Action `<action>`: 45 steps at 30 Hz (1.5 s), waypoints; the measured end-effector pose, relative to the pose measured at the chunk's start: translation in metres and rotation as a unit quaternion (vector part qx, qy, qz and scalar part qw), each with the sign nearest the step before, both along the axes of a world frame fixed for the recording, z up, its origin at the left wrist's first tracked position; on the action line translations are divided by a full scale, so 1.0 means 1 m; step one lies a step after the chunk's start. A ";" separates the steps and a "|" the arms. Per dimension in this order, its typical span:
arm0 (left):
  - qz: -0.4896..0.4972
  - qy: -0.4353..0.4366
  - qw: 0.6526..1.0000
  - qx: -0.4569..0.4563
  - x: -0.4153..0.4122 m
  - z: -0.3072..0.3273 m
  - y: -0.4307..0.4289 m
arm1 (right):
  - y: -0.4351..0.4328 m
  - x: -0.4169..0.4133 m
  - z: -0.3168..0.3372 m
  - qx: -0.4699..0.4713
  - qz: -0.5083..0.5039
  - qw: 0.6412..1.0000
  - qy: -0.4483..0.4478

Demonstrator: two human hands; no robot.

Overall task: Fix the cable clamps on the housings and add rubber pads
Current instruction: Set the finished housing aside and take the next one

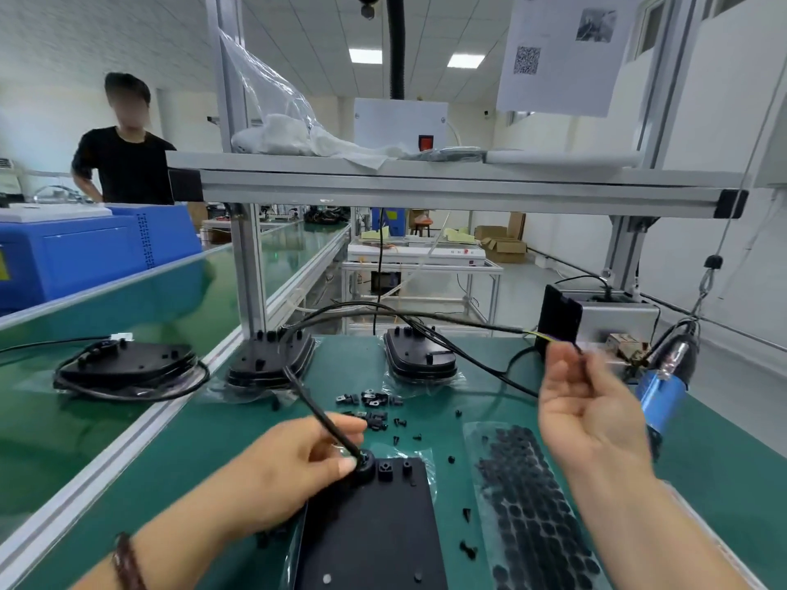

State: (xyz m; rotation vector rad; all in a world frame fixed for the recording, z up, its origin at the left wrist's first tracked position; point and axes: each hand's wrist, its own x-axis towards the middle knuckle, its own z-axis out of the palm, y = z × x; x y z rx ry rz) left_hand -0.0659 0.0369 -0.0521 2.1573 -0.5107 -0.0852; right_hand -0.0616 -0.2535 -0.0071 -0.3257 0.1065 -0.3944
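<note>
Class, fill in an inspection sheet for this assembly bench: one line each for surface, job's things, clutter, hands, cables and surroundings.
Surface: green mat, in use.
Job's things: black housing in front; cable clamps heaped behind it; rubber pads sheet at its right.
Clutter: loose screws scattered on the mat.
Hands: left hand pinches the cable at the housing; right hand holds its far end raised.
Cables: the cable arcs from housing to right hand.
Surroundings: two housing stacks behind; blue screwdriver at right; a person at the next bench.

hands point(294, 466) point(596, 402): 2 | flat housing point(370, 530): 1 | housing stacks point(268, 359) point(419, 355) point(123, 364): 3 | rubber-pad sheet point(536, 513): 1 | screwdriver point(664, 385): 1
</note>
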 end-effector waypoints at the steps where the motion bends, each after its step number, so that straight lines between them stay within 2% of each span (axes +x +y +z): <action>1: -0.001 -0.028 0.999 0.041 0.003 0.000 0.000 | 0.010 -0.002 -0.003 -0.036 0.026 0.999 0.003; 5: -0.019 -0.033 0.996 0.086 0.011 0.009 -0.006 | 0.038 -0.009 -0.016 -0.210 0.097 0.972 -0.027; 8: -0.010 -0.053 0.994 0.096 0.016 0.007 -0.010 | 0.051 -0.013 -0.023 -0.377 0.112 0.918 -0.050; 10: -0.009 -0.066 0.993 0.102 0.019 0.007 -0.012 | 0.061 -0.013 -0.025 -0.503 0.109 0.856 -0.051; 14: -0.011 -0.047 0.992 0.116 0.020 0.013 -0.011 | 0.087 -0.007 -0.019 -0.729 0.087 0.677 -0.043; 19: -0.028 -0.032 0.989 0.143 0.017 0.025 -0.010 | 0.117 0.001 -0.009 -0.852 0.065 0.515 -0.071; 21: -0.017 -0.036 0.984 0.173 0.016 0.024 -0.009 | 0.122 0.002 -0.008 -0.876 0.058 0.473 -0.075; 23: -0.014 -0.012 0.984 0.176 0.012 0.025 -0.002 | 0.124 0.000 -0.012 -0.876 0.056 0.474 -0.070; 25: -0.030 0.070 0.997 0.029 0.007 0.023 0.009 | 0.123 -0.003 -0.019 -0.852 0.055 0.517 -0.061; 27: -0.026 0.149 0.971 -0.185 0.001 0.022 0.010 | 0.122 -0.005 -0.026 -0.830 0.054 0.551 -0.060; 28: -0.006 0.152 0.957 -0.248 -0.001 0.021 0.006 | 0.122 -0.005 -0.029 -0.822 0.055 0.563 -0.060; 29: 0.016 0.136 0.954 -0.268 -0.002 0.020 0.000 | 0.121 -0.006 -0.031 -0.815 0.055 0.574 -0.058; 30: 0.039 0.107 0.961 -0.253 -0.002 0.020 -0.007 | 0.121 -0.006 -0.034 -0.807 0.055 0.585 -0.054; 33: 0.074 0.009 0.989 -0.127 0.000 0.028 -0.023 | 0.120 -0.007 -0.040 -0.782 0.056 0.620 -0.034; 35: 0.077 -0.022 0.995 -0.064 0.003 0.037 -0.024 | 0.119 -0.007 -0.044 -0.769 0.053 0.636 -0.027; 38: 0.079 -0.062 0.994 0.039 0.004 0.043 -0.026 | 0.117 -0.007 -0.047 -0.768 0.040 0.638 -0.032; 41: 0.082 -0.082 0.992 0.056 0.004 0.041 -0.026 | 0.116 -0.009 -0.047 -0.772 0.045 0.633 -0.036; 45: 0.080 -0.073 0.994 0.010 0.002 0.030 -0.022 | 0.116 -0.011 -0.047 -0.782 0.054 0.620 -0.031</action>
